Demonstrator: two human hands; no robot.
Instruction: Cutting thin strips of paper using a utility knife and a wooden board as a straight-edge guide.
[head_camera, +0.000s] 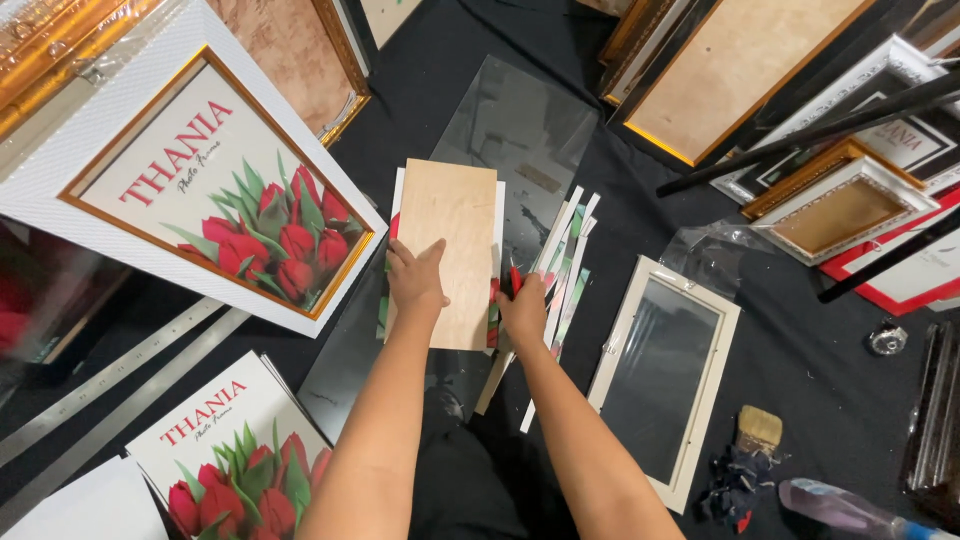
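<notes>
Under the left hand (415, 280): one thin plywood board (455, 235), rectangular, pale wood grain, lying flat on a printed sheet whose white, red and green edges peek out around it. Left fingers (400, 262) flat and spread on the board's lower left part, thumb out, pressing, not gripping.

Right hand (525, 310) at the board's right edge, fingers curled narrow around one small red-handled cutter (514, 279), tip against that edge.

Just right of the right fingers: a fan of offcut paper strips (570, 260), about five or six, white with green and red print, long and narrow.

Beyond the fingertips: one clear glass pane (520, 125), rectangular, reflective, flat on the black cloth tabletop (800, 350); the board and sheet overlap its near end.

Further right of the right hand: one white frame (665, 375), smooth moulding, dark glazed centre, nothing in it. Past its lower corner, one flat brush (760, 430) with pale bristles, and one clear plastic bottle (850, 510) on its side.

Left of the left fingers: one large white textured frame (190, 165) with gold inner lip, holding a red tulip print. Below it, two steel rulers (110, 385), long and flat, and one loose tulip print (235, 450).

Top right, well apart: a stack of frames (840, 190), gold, white and black; exact count unclear.
</notes>
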